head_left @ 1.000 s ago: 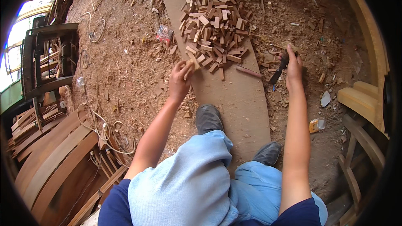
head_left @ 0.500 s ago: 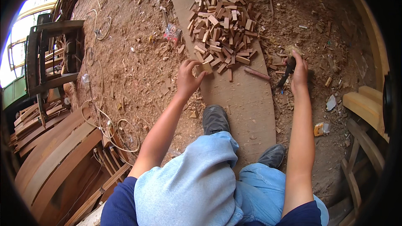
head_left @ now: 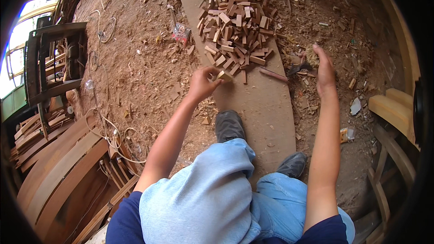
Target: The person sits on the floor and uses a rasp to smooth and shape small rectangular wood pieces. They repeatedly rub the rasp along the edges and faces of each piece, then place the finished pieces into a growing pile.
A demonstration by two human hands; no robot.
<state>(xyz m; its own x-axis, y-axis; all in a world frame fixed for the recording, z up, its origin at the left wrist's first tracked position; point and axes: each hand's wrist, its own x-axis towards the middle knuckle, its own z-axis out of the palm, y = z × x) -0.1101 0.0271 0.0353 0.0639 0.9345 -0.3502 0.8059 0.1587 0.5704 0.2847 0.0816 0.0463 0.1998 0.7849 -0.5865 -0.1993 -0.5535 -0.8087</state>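
My left hand (head_left: 203,84) pinches a small wooden block (head_left: 223,76) between thumb and fingers. It is just above the plywood board (head_left: 275,126), at the near edge of a heap of similar wooden blocks (head_left: 237,27). To the right of the board, my right hand (head_left: 325,70) is turned edge-on with its fingers stretched out, and nothing shows in its grip. Just left of it is a dark tool (head_left: 298,68) whose kind I cannot make out, beside a tan, rough lump (head_left: 312,57). A reddish-brown stick (head_left: 273,74) lies across the board's right side.
Shavings and wood scraps cover the ground around the board. A red-and-clear packet (head_left: 181,34) lies to the left of the heap, and pale cords (head_left: 118,140) loop farther left. Curved wooden pieces (head_left: 68,167) stand at the left; a yellowish timber (head_left: 392,113) is at the right.
My right hand has let go of the dark tool, which now shows to its left, and has straightened its fingers. The block in my left hand has tilted and is still held.
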